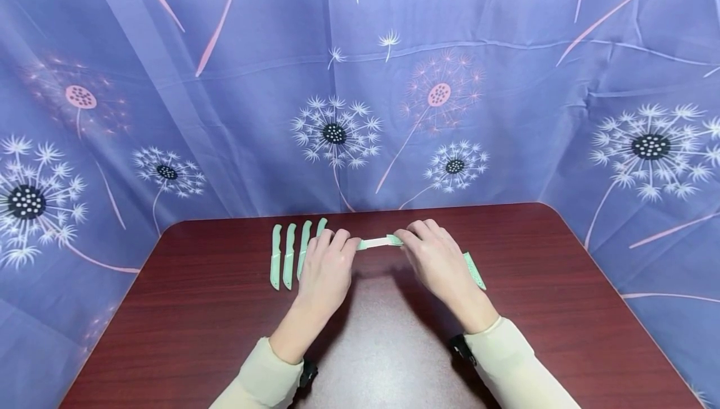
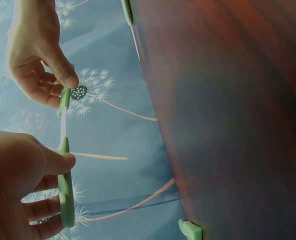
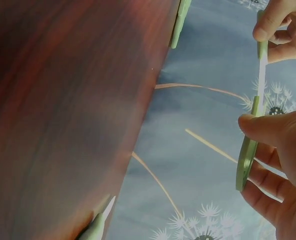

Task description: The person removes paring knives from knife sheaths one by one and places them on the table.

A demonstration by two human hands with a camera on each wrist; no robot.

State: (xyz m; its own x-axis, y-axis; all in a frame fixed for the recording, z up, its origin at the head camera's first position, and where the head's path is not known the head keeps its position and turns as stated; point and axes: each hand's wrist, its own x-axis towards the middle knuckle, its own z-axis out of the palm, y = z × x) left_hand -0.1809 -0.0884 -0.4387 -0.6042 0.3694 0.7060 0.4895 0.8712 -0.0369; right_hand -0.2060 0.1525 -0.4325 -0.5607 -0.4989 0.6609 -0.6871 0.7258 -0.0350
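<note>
Mint-green-handled knife with a thin white blade (image 1: 377,242) spans the gap between two bare hands, held nearly level above a glossy reddish-brown wood-grain table (image 1: 534,334). At far left, four slim mint-green knives (image 1: 290,240) in matching sheaths lie side by side, handles away from the person, the rightmost partly behind the left hand (image 1: 327,265). That arm, in a cream sleeve (image 1: 255,374), slants up and inward; the hand, back uppermost, grips the knife's handle, thumb laid across it, fingers behind. The bare stretch of blade runs rightward into the mouth of a narrow mint-green sheath (image 3: 247,157). The right hand (image 1: 439,262) pinches that sheath between thumb and fingers, its forearm reaching in from lower right. Just beside its outer edge lies a flat, speckled mint-green piece (image 1: 474,270), partly covered by the hand. Another green-handled knife (image 3: 94,229), its blade bare, lies on the table's right side in the right wrist view.
</note>
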